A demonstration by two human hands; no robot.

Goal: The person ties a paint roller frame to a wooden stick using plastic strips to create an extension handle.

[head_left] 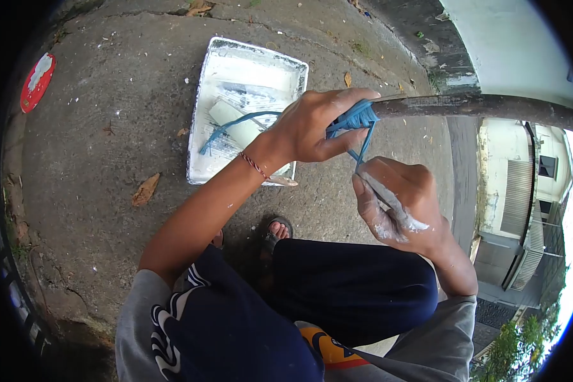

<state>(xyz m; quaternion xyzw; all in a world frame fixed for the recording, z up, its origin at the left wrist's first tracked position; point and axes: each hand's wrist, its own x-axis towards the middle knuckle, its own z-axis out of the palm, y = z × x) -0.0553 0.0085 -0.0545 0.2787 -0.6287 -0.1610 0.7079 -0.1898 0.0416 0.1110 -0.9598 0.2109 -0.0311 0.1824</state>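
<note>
Right of the white-coated tray (242, 63), the dark pole (477, 106) could turn and slacken its wrapping if the left hand (309, 130) eases its finger-and-thumb clasp. The right hand (404, 207) pinches the blue strip (356, 119), which could snap if overpulled: thin, bunched round the pole's end, its tail crossing the tray.

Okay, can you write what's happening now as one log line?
left hand: gripping blue cord wrapped round pole end | right hand: pinching taut strand of blue cord | tray: on ground, white-smeared
</note>
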